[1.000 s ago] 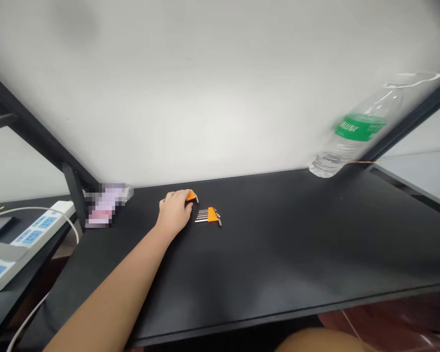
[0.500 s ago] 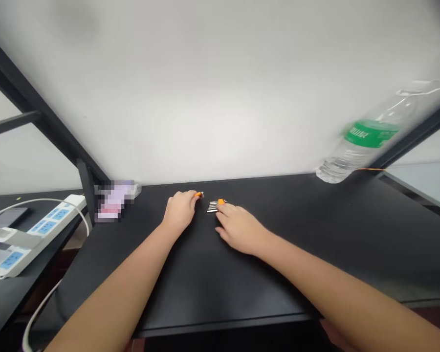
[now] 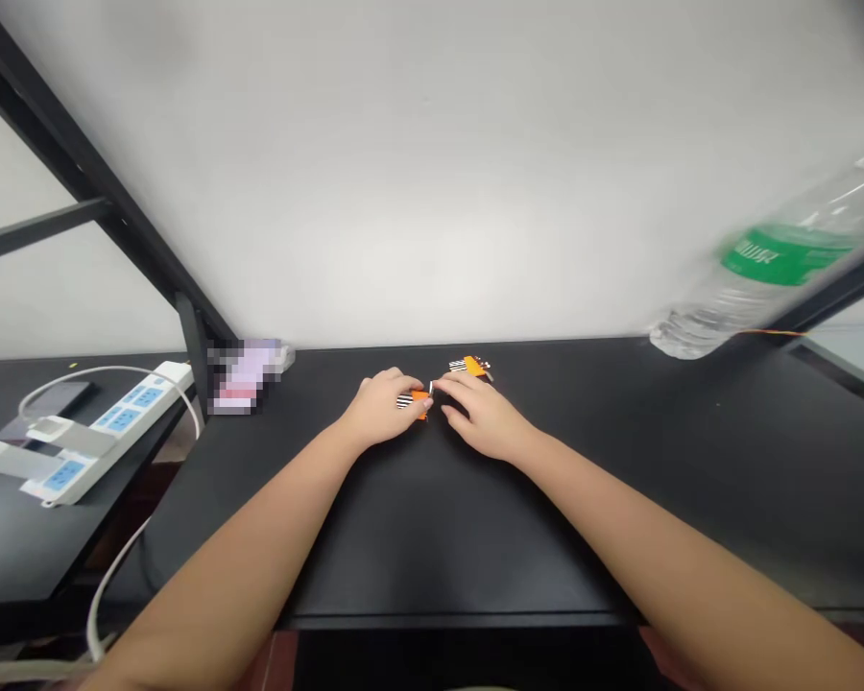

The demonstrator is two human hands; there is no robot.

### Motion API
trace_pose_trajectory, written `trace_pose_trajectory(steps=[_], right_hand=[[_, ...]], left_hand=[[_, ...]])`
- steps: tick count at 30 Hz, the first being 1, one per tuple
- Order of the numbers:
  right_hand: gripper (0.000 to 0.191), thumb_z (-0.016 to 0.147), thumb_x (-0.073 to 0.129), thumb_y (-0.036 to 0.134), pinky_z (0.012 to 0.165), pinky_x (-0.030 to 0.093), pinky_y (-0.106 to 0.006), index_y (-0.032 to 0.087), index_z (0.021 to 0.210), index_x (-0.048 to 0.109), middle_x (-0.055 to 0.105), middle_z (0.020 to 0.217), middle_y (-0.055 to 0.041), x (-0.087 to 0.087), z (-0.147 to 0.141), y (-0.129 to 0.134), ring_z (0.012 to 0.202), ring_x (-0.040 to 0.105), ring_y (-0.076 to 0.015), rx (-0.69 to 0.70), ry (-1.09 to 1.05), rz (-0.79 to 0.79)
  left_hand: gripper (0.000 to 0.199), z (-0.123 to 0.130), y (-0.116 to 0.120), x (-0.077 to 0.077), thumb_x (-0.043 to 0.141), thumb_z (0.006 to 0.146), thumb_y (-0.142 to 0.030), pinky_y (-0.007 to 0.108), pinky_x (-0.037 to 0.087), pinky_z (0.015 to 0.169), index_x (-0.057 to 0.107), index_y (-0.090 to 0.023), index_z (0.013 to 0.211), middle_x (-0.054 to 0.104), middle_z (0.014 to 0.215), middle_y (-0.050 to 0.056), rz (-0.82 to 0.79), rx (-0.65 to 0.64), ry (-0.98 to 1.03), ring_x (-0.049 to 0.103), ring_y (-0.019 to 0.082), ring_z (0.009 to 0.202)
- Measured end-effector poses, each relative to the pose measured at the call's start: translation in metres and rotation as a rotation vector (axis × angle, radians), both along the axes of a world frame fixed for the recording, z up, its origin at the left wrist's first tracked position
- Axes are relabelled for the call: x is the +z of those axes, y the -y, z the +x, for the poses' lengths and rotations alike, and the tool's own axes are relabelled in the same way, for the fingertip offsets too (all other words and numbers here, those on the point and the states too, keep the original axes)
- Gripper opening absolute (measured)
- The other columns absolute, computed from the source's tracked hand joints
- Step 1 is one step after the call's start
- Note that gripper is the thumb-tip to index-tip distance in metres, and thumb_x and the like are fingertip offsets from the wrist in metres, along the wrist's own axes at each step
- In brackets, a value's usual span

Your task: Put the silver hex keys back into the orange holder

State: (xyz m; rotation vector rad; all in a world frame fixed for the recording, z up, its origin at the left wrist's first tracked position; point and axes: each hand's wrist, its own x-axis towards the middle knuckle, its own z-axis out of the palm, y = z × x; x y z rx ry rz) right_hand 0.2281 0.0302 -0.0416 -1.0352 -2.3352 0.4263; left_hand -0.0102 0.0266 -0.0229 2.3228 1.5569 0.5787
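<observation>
Close together on the black table [image 3: 432, 528], both my hands work near its back edge. My left hand [image 3: 383, 411] closes around a small orange holder [image 3: 420, 405] with a row of thin metal rods [image 3: 404, 401]. The fingers of my right hand [image 3: 486, 415] are bent at a short silver metal rod [image 3: 431, 388] by the holder's right end; its far part is hidden. Just behind my right hand lies a second orange holder [image 3: 475, 366], also with thin rods sticking out of it. The exact kind of the rods is too small to make out.
A clear plastic bottle [image 3: 778, 257] with a green label stands at the back right against the wall. At the left are a blurred-out packet [image 3: 245, 374], a black metal frame post [image 3: 191, 331], and a white power strip [image 3: 119, 432] with cables on a neighbouring table.
My hands have come together. My left hand has moved right and now holds a rod-filled orange holder. Another orange holder now shows behind my right hand. The view has shifted slightly.
</observation>
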Motion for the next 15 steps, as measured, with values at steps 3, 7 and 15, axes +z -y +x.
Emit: trace_pose_trajectory(steps=[3,7,15], right_hand=[[0.051,0.097,0.055,0.025,0.121,0.042,-0.052,0.023,0.148,0.055,0.052,0.156,-0.0107,-0.008,0.001,-0.004,0.146,0.048,-0.0286,0.005,0.011,-0.021],[0.063,0.095,0.061,0.028,0.122,0.040,-0.053,0.022,0.156,0.047,0.049,0.160,-0.0129,-0.012,0.005,-0.009,0.149,0.045,-0.0303,-0.008,0.017,-0.129],[0.049,0.093,0.061,0.019,0.116,0.047,-0.046,0.027,0.141,0.062,0.064,0.145,-0.0069,-0.002,0.004,-0.011,0.133,0.060,-0.0240,-0.002,-0.150,-0.275]], left_hand=[[0.045,-0.001,0.005,0.005,0.073,0.086,-0.055,0.046,0.047,0.104,0.071,-0.033,0.125,0.065,0.124,0.005,-0.028,-0.071,-0.058,0.063,0.027,0.111],[0.048,0.001,0.008,0.007,0.077,0.083,-0.054,0.046,0.048,0.100,0.069,-0.035,0.126,0.063,0.122,0.006,-0.029,-0.122,-0.111,0.060,0.029,0.113],[0.034,0.008,0.007,0.010,0.071,0.089,-0.053,0.039,0.051,0.091,0.075,-0.032,0.116,0.064,0.115,0.007,0.053,-0.224,-0.126,0.060,0.026,0.103]])
